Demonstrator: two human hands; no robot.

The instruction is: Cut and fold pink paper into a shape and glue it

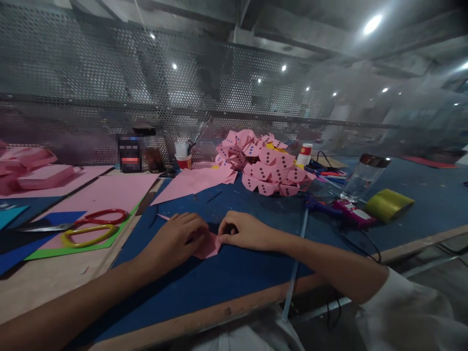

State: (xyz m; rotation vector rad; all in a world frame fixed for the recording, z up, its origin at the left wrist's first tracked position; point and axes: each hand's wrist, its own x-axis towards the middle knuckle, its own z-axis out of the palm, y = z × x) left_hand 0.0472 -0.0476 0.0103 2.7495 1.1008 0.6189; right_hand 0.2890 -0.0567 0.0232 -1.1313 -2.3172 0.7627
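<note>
One pink paper pc [209, 248] on tbl [248, 275], R hand [248, 231] pinching edge, L hand [179, 236] holding opp. side.

Scissors [71, 226] — left side | clear bottle [361, 178] — near yellow roll [390, 206]

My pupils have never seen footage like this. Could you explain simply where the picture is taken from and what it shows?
This one picture comes from a camera worn on a person's head, looking forward and down at the wearer's own left hand and right hand. Both are bare; no robot is involved.

The right hand pinches the edge of a small pink paper piece over a blue tabletop. The left hand curls over it, hiding its exact grip.

Beyond them sits a pile of pink folded shapes. To the left, scissors lie on coloured sheets; to the right is a yellow roll.
</note>
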